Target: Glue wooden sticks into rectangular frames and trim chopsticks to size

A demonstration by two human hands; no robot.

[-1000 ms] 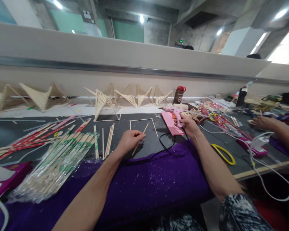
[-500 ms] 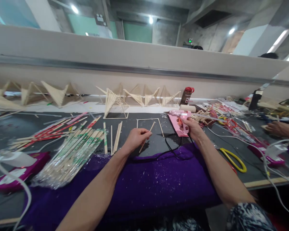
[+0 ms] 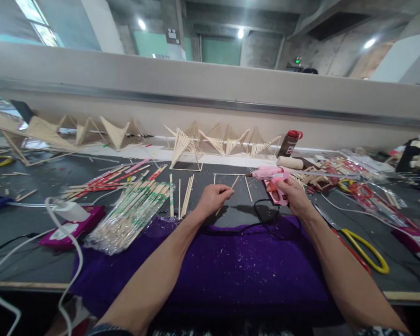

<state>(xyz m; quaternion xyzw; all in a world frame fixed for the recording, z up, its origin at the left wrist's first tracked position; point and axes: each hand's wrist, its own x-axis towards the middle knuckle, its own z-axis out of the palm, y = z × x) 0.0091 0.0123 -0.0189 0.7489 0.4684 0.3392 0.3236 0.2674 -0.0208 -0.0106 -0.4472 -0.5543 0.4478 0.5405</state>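
Between the fingertips of my left hand (image 3: pixel 215 198) is a thin wooden stick (image 3: pixel 235 182), slanting up to the right. My right hand (image 3: pixel 294 193) grips a pink hot glue gun (image 3: pixel 271 173), its nozzle pointing left, close to the stick's upper end. Just behind my left hand, a three-sided frame of thin sticks (image 3: pixel 230 174) lies on the dark table, its open side towards me. Several loose sticks (image 3: pixel 188 196) lie left of that hand, beside plastic-wrapped bundles of sticks (image 3: pixel 135 210). A black cord (image 3: pixel 255 226) loops on the table below the glue gun.
Twisted stick models (image 3: pixel 184 144) line the back by the partition. A dark bottle with a red lid (image 3: pixel 289 143) stands at the back right. Scissors with yellow handles (image 3: pixel 367 249) lie at right, a magenta power strip (image 3: pixel 73 228) at left. Purple cloth (image 3: pixel 210 275) covers the front edge.
My right hand has lifted the glue gun off the pink pad and moved its nozzle left, nearer the stick. The view has swung left; my left hand still pinches the stick.
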